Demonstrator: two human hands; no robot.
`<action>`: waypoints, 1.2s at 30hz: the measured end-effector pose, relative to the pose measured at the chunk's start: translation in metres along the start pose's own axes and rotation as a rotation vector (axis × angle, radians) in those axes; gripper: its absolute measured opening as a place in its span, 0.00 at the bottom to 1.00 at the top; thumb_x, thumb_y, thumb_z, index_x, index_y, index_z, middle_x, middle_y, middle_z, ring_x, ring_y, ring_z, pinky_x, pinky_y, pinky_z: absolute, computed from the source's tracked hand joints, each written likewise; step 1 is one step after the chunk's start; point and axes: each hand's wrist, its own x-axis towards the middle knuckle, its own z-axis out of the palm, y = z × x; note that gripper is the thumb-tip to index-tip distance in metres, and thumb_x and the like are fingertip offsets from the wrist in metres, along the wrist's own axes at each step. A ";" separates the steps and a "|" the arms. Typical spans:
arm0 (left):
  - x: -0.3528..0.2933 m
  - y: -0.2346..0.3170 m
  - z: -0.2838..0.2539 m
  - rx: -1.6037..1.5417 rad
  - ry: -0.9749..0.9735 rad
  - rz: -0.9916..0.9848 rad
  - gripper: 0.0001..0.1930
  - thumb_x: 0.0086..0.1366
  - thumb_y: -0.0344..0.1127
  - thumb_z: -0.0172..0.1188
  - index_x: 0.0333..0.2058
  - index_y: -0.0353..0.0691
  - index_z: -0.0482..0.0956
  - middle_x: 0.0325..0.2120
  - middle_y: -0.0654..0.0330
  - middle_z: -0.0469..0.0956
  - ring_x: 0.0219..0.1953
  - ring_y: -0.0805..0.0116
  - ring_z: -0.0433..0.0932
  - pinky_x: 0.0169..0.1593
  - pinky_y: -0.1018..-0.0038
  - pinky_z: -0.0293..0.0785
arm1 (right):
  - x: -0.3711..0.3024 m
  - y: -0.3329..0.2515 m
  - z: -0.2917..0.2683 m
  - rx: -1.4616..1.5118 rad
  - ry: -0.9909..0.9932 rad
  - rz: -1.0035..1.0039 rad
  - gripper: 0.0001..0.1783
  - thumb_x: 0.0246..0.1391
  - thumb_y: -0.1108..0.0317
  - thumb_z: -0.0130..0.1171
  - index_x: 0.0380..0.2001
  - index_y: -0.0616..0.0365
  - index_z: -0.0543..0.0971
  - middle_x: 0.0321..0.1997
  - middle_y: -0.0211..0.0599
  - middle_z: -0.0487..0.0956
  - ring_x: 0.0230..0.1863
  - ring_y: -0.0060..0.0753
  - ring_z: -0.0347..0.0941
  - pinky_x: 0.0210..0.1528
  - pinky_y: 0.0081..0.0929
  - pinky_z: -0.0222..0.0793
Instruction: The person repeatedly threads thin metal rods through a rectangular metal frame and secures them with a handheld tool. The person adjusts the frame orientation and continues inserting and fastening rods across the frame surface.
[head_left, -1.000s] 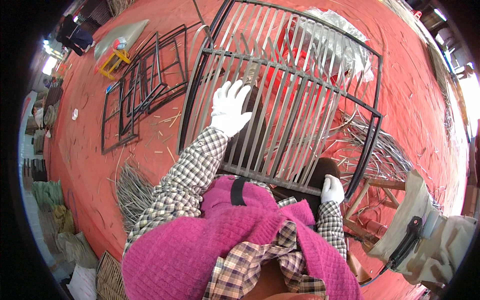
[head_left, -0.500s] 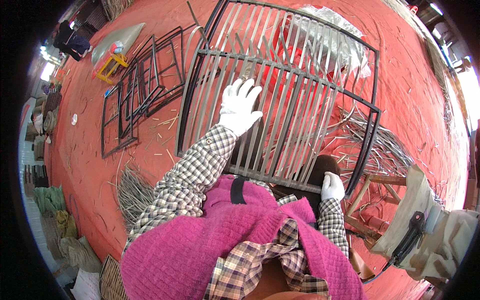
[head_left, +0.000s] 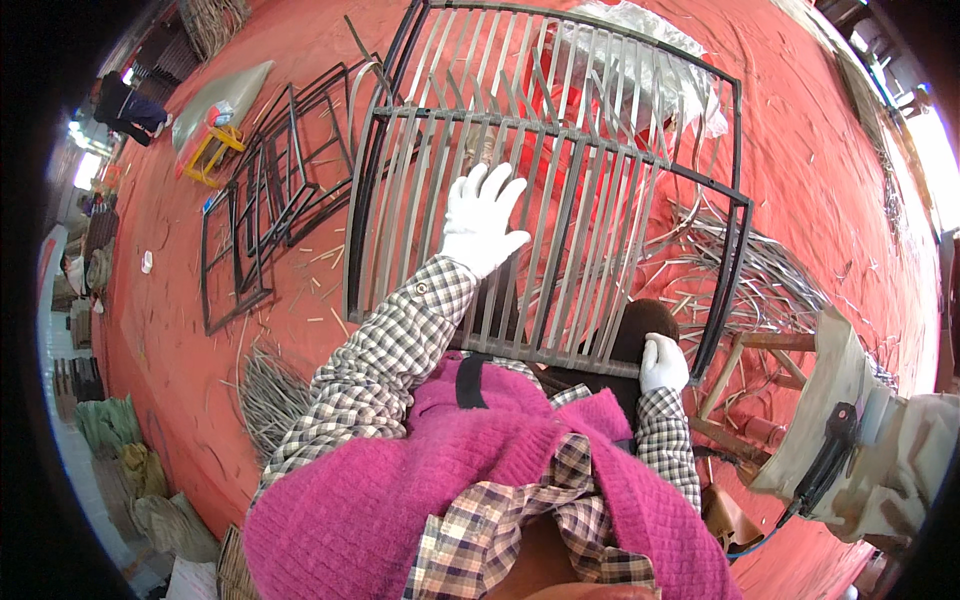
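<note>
A black metal frame (head_left: 735, 270) strung with many flat grey strips stands before me, its near edge at my lap. My left hand (head_left: 480, 222), in a white glove, lies over the strips left of the middle with fingers spread, palm down. My right hand (head_left: 664, 362), also gloved, is closed around the frame's near bar by its right corner. Several strip ends (head_left: 510, 95) stick up loose past the middle crossbar (head_left: 530, 125). The fingertips of the right hand are partly hidden.
Bare black frames (head_left: 265, 200) are stacked at the left on the red floor covering (head_left: 175, 320). Bundles of grey strips (head_left: 765, 275) lie right and near left. At right stand a wooden stool (head_left: 775, 342) and a cloth-draped support bearing a black corded tool (head_left: 830, 450). Far left, a person (head_left: 130, 108).
The view has shifted slightly, so the frame and floor things sit a little further left. My left hand stays spread over the strips; my right keeps its hold on the near bar.
</note>
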 end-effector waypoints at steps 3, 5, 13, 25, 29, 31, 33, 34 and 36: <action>-0.001 0.002 -0.002 -0.026 0.051 0.007 0.40 0.51 0.53 0.68 0.61 0.48 0.64 0.64 0.55 0.58 0.67 0.49 0.51 0.68 0.52 0.47 | -0.001 -0.001 0.000 0.002 0.002 -0.009 0.09 0.54 0.64 0.56 0.36 0.51 0.82 0.37 0.37 0.81 0.41 0.43 0.77 0.45 0.37 0.72; -0.001 0.007 -0.001 -0.037 0.071 0.046 0.41 0.51 0.54 0.68 0.61 0.48 0.64 0.65 0.55 0.57 0.67 0.49 0.51 0.68 0.51 0.46 | -0.001 -0.002 -0.001 -0.004 -0.004 -0.007 0.09 0.54 0.64 0.56 0.36 0.52 0.82 0.37 0.37 0.81 0.41 0.43 0.77 0.45 0.37 0.72; 0.003 0.019 -0.002 0.011 -0.002 0.046 0.42 0.52 0.57 0.67 0.63 0.49 0.62 0.65 0.54 0.56 0.68 0.49 0.49 0.69 0.50 0.42 | -0.003 -0.005 -0.004 0.002 0.027 -0.010 0.08 0.54 0.65 0.56 0.36 0.51 0.82 0.37 0.36 0.81 0.41 0.42 0.77 0.46 0.36 0.72; 0.011 0.039 0.001 0.046 -0.077 0.075 0.46 0.52 0.63 0.65 0.64 0.48 0.59 0.67 0.54 0.54 0.69 0.50 0.47 0.70 0.50 0.41 | -0.004 -0.006 -0.007 -0.013 0.070 -0.045 0.07 0.54 0.65 0.56 0.34 0.52 0.82 0.36 0.36 0.82 0.40 0.42 0.78 0.44 0.36 0.73; 0.010 0.040 -0.004 0.041 -0.067 0.075 0.45 0.52 0.62 0.65 0.64 0.48 0.60 0.67 0.54 0.55 0.69 0.49 0.48 0.69 0.50 0.41 | -0.004 -0.007 -0.009 -0.021 0.079 -0.043 0.07 0.54 0.65 0.56 0.33 0.52 0.81 0.36 0.36 0.82 0.40 0.42 0.78 0.44 0.36 0.73; 0.010 0.045 -0.006 0.038 -0.048 0.094 0.45 0.52 0.62 0.65 0.64 0.48 0.61 0.66 0.54 0.55 0.69 0.49 0.48 0.69 0.50 0.42 | -0.004 -0.008 -0.010 -0.017 0.073 -0.045 0.07 0.55 0.65 0.56 0.34 0.52 0.81 0.36 0.36 0.81 0.40 0.42 0.78 0.44 0.36 0.73; 0.013 0.053 -0.007 0.026 -0.001 0.132 0.45 0.51 0.61 0.66 0.64 0.48 0.61 0.66 0.54 0.55 0.68 0.49 0.48 0.69 0.50 0.42 | -0.005 -0.008 -0.010 -0.020 0.063 -0.031 0.07 0.55 0.64 0.56 0.34 0.51 0.81 0.37 0.35 0.81 0.40 0.42 0.77 0.44 0.36 0.73; 0.013 0.058 -0.006 0.006 0.028 0.159 0.44 0.51 0.61 0.66 0.64 0.48 0.62 0.66 0.54 0.56 0.68 0.48 0.49 0.69 0.50 0.43 | -0.005 -0.008 -0.011 -0.004 0.067 -0.037 0.08 0.55 0.64 0.56 0.35 0.51 0.81 0.37 0.35 0.81 0.40 0.42 0.77 0.44 0.36 0.72; 0.017 0.066 -0.004 -0.026 0.020 0.186 0.44 0.51 0.59 0.67 0.63 0.48 0.63 0.65 0.54 0.57 0.68 0.49 0.50 0.68 0.49 0.44 | -0.006 -0.007 -0.011 -0.003 0.061 -0.025 0.08 0.55 0.64 0.56 0.35 0.50 0.81 0.38 0.35 0.81 0.41 0.42 0.77 0.45 0.36 0.72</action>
